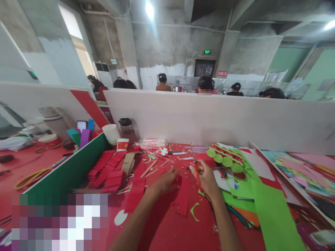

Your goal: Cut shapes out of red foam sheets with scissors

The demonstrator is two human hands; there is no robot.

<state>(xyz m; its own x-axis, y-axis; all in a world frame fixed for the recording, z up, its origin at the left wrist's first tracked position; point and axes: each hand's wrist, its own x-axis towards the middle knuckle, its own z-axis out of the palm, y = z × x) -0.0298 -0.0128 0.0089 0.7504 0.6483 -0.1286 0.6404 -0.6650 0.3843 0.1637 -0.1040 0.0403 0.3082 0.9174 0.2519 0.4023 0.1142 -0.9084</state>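
My left hand (165, 182) lies over the red table, its fingers spread at the upper edge of a red paper strip (184, 198). Just to the right, my right hand (205, 176) is closed round the orange handles of a pair of scissors (196, 170), whose blades point away toward the partition. A curved green paper scrap (194, 212) lies below my right hand. Left of my left forearm are a white paper oval (120, 217) and another red strip (136, 191).
Stacked red paper pieces (112, 174) sit at the left, beside a green divider (75, 164) and a paper cup (122, 144). Green sheets (274, 209) and scalloped green circles (227, 161) lie at the right. A white partition (209, 118) stands behind; people sit beyond it.
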